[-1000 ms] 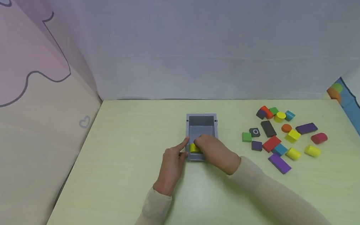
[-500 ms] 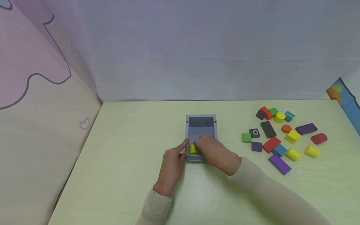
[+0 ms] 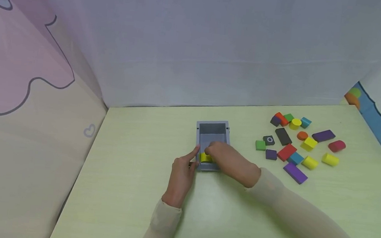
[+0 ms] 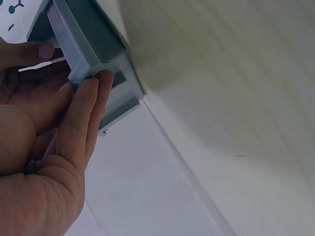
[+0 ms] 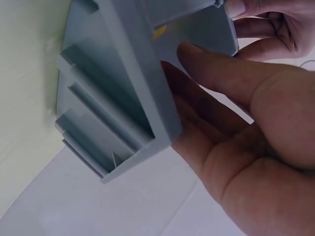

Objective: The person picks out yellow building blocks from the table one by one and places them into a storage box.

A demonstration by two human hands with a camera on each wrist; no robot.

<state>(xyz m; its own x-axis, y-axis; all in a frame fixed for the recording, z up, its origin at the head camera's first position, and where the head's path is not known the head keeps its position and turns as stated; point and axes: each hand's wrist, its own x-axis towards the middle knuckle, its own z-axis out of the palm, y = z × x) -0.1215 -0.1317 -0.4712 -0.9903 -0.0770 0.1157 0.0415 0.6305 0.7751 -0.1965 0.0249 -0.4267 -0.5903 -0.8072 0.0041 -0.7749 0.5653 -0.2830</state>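
Note:
A small grey plastic box [image 3: 197,133], open on top, lies on the table before me. My left hand [image 3: 181,176] holds it at its near left corner, index finger along the side wall. In the left wrist view, fingertips [image 4: 104,78] press on the box's corner. My right hand [image 3: 229,160] reaches over the right wall, fingers bent down into the box beside a yellow block [image 3: 205,158] at the near end. Only a sliver of yellow shows in the right wrist view, where the thumb [image 5: 197,56] hangs inside the box; I cannot tell whether these fingers grip the block.
To the right lie several coloured blocks: a purple bar [image 3: 295,172], a red block [image 3: 287,152], a yellow cylinder [image 3: 330,159], a black bar [image 3: 283,136] and others. A white cloth [image 3: 216,60] hangs behind the table's far edge.
Both hands stay almost in place at the box. The yellow block's visible part sits slightly lower than a second ago, and the right wrist has shifted slightly to the right.

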